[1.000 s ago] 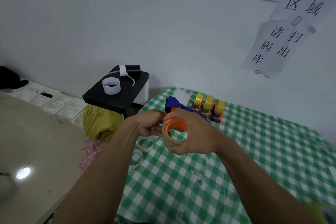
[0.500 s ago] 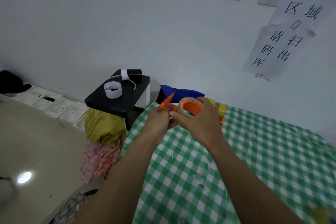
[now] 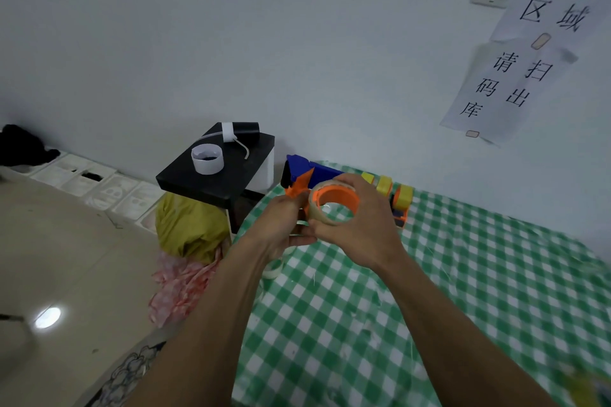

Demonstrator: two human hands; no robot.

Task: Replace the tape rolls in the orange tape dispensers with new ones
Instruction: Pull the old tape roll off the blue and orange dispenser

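Above the table's left edge I hold an orange tape dispenser [image 3: 299,187] with a blue handle. My right hand [image 3: 360,225] grips the clear tape roll [image 3: 319,213] that sits around the dispenser's orange hub. My left hand [image 3: 284,228] holds the dispenser's body from below and left, fingers curled under it. Behind my hands, several more dispensers with yellow tape rolls [image 3: 395,200] stand in a row near the wall. Loose clear tape rolls [image 3: 272,271] lie on the cloth under my left wrist.
A green checked cloth [image 3: 463,291] covers the table. Left of it stands a black stool [image 3: 215,178] with a white ring and a dark tube on top. Yellow and pink bags [image 3: 188,231] lie on the floor beneath. Paper notices hang on the wall.
Both hands and the dispenser rose from the cloth and stay lifted. The roll has turned so its open orange hub faces up at me.
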